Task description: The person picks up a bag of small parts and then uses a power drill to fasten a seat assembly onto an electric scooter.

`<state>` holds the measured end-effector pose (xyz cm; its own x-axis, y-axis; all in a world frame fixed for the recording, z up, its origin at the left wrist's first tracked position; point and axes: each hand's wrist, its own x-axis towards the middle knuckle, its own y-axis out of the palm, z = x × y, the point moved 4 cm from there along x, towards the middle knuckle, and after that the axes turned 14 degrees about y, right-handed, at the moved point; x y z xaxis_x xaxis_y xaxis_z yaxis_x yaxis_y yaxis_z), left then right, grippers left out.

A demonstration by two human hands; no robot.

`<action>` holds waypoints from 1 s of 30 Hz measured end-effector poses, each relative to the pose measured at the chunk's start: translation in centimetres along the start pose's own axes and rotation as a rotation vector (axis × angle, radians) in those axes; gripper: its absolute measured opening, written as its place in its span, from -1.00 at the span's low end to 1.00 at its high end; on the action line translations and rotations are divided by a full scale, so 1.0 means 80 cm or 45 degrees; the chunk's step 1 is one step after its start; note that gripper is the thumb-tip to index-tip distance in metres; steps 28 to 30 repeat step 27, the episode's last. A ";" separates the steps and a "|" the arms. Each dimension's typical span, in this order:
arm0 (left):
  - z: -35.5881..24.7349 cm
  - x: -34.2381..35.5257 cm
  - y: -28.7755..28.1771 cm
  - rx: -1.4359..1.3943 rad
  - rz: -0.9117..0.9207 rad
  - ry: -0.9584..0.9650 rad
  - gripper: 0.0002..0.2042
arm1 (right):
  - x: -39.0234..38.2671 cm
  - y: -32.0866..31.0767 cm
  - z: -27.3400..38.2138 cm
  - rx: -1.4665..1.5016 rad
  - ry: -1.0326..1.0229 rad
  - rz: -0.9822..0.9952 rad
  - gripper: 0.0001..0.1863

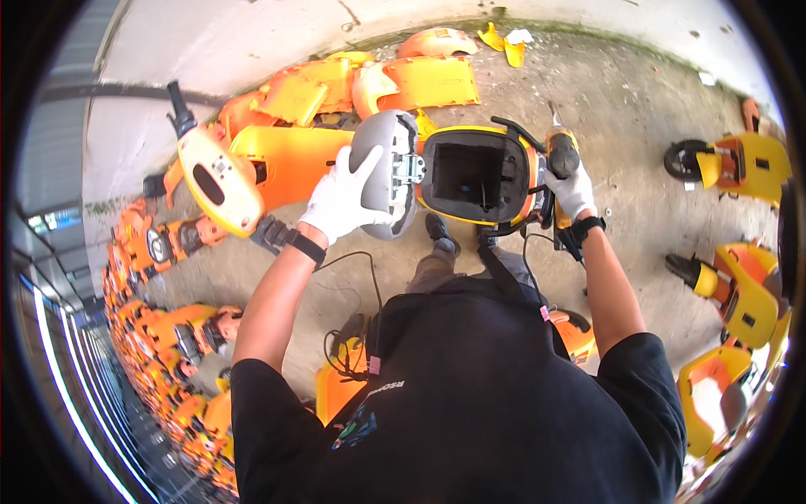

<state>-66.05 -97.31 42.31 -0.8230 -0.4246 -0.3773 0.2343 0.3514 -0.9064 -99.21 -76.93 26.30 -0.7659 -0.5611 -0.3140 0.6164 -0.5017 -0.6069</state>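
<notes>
An orange electric scooter (285, 160) stands before me, its handlebar end at left. Its grey seat (390, 126) is tipped up on a metal hinge (409, 169). My left hand (336, 200), in a white glove, holds the raised seat with fingers spread over its outer side. The black storage bin (430, 155) under the seat is uncovered, its inside dark. At the bin's right side, my gloved right hand (573, 190) is closed round a cordless drill (562, 154), whose bit points away from me. Its lower end is partly hidden.
Orange body panels (432, 81) are heaped along the far wall. Yellow scraps (514, 52) lie on the concrete floor. More scooters stand at right, such as a yellow one (760, 168), and rows of orange ones (159, 332) fill the left. Dark cords hang from my wrists.
</notes>
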 end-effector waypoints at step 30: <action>-0.192 0.327 0.143 0.253 0.331 1.214 -0.77 | -0.270 -0.076 -0.320 0.080 0.790 -0.261 -0.61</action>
